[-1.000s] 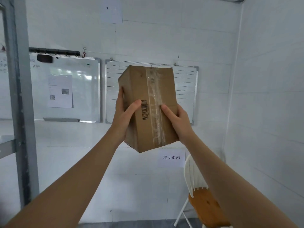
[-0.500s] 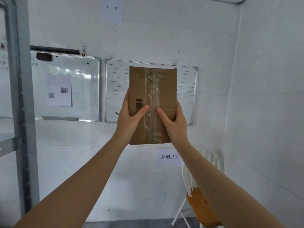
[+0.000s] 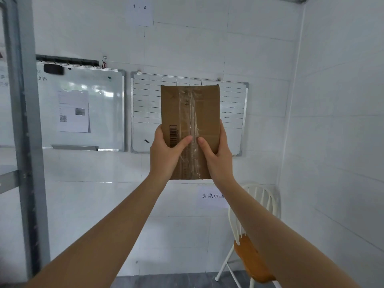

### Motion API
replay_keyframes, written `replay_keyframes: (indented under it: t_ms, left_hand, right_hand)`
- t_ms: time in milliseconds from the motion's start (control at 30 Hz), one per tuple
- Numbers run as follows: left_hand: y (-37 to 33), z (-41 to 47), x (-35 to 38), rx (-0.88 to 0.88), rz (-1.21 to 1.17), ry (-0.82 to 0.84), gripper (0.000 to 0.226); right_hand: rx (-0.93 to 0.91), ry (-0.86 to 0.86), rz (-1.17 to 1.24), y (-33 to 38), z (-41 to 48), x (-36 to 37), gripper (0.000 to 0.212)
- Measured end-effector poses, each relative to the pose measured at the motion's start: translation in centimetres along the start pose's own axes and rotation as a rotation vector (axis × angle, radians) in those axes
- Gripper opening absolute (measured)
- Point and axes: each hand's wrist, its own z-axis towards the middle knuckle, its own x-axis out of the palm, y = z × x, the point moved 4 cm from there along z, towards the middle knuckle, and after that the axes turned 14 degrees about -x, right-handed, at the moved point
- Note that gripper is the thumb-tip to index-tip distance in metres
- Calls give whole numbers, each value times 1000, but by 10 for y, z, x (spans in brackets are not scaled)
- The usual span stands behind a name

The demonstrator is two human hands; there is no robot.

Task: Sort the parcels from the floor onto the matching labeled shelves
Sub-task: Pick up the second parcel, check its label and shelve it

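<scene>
Grey metal shelving frame at far left edge: one upright post running top to bottom of view, a horizontal shelf edge joining it at mid height. Shelf surface mostly cut off by the frame edge; contents cannot be told.

Dark grey floor shows as a narrow strip along the bottom. On it stand the white legs of a white spindle-back chair with a round wooden seat, lower right, near the wall corner.

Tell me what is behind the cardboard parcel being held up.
Behind the cardboard parcel, held by the left hand and right hand, hangs a gridded whiteboard. Its middle section is covered, so anything written there cannot be seen.
</scene>
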Motion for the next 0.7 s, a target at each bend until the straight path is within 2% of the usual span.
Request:
replay_keyframes:
  t_ms: [100,233,333,467,533,633,700]
  left_hand:
    - [0,0,2,19,29,-16,69]
    - [1,2,2,3,-19,-19,70]
    - [2,6,-1,-30,-45,5,69]
    - [6,7,-4,-51,-26,46,66]
    - [5,7,-5,-49,-49,68,63]
    - [3,7,-6,-17,-72,144,66]
    - [2,4,-6,49,-47,178,76]
  right_hand:
    - [11,-11,41,-3,-1,0,70]
    - [20,7,85,-4,-2,-1,68]
    - [79,-40,212,-11,1,-11,48]
    - [114,-156,185,-23,6,-24,27]
    - [166,-153,168,-25,8,-27,40]
    - [345,-66,207,-36,10,-30,70]
    - [391,6,280,-39,8,-28,67]
